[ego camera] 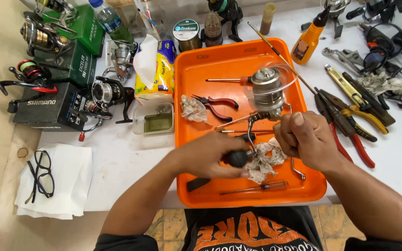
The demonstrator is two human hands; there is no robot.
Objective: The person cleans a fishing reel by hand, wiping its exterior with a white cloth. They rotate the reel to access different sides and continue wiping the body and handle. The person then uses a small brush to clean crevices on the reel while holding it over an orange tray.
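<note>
Over the glossy orange plastic tray (196, 79), the left hand (205, 155) curls tight around the round black handle knob (237, 158), while the right hand (305, 139) clenches the metal spinning reel (267, 93). One crumpled rag (265, 158) beneath; two screwdrivers lie inside.

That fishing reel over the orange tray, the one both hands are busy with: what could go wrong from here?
The left hand grips the black handle knob while the right hand holds the fishing reel above the orange tray. If either grip slips, it could drop onto the pliers and screwdrivers below. The crumpled rag lies right under the handle and might snag in it. Any small part coming loose could hide among the clutter.
</note>
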